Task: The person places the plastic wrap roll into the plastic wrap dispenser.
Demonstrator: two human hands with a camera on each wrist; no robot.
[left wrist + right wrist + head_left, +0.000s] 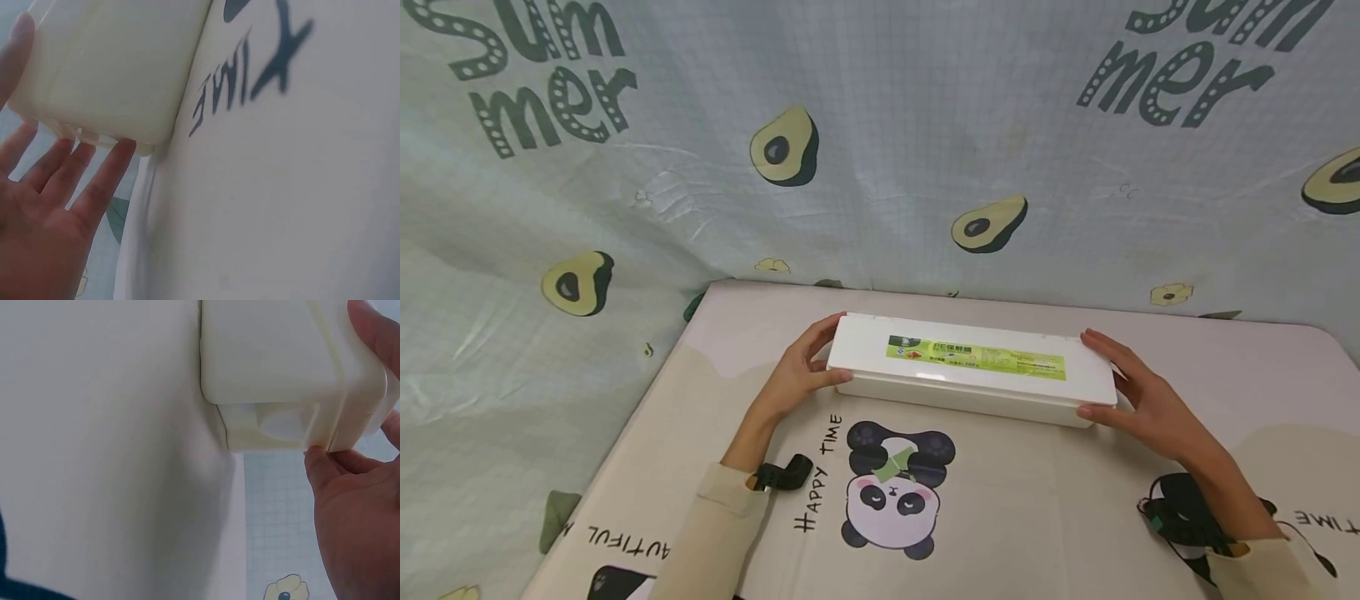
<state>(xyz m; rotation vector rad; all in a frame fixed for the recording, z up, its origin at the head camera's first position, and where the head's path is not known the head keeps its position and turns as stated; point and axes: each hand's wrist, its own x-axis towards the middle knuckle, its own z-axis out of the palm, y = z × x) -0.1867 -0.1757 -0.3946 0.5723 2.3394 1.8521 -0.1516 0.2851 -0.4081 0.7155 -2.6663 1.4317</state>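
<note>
A long white cling film box (970, 397) with a green and yellow label on its lid lies on the table in the head view. My left hand (801, 367) holds its left end, thumb at the front edge and fingers at the end and back. The right hand (1138, 400) grips the other end in the same way. In the left wrist view, fingertips touch the end of the box (119, 75), with the thumb along its side. A recess shows in the end of the box (275, 356) in the right wrist view, where fingers and thumb hold it. The lid looks closed.
The table (1000, 500) has a pale cloth printed with a panda (893, 508) and lettering. Behind it hangs a curtain (880, 83) with avocado prints. A black strap device (784, 473) sits on the left wrist, another with a cable (1183, 521) on the right.
</note>
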